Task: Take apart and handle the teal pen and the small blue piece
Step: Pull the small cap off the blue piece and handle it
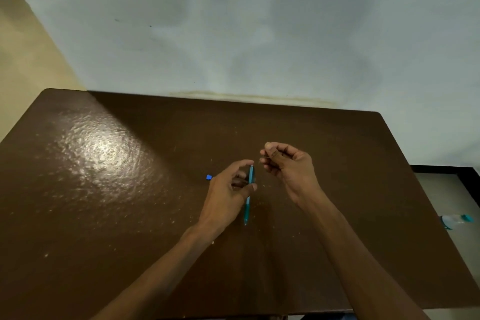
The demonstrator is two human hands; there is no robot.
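The teal pen (pixel 248 199) stands nearly upright over the middle of the brown table (pixel 104 189), its tip pointing toward me. My left hand (pixel 228 189) grips it around the upper barrel. A small blue piece (pixel 209 177) lies on the table just left of that hand, apart from it. My right hand (pixel 288 163) hovers a little to the right of the pen's top end, thumb and fingers pinched together on something thin and small that is too blurred to name.
A pale wall rises behind the table's far edge. On the floor beyond the table's right edge lies a clear plastic bottle with a teal cap (pixel 457 220). A bright glare patch marks the table's left half.
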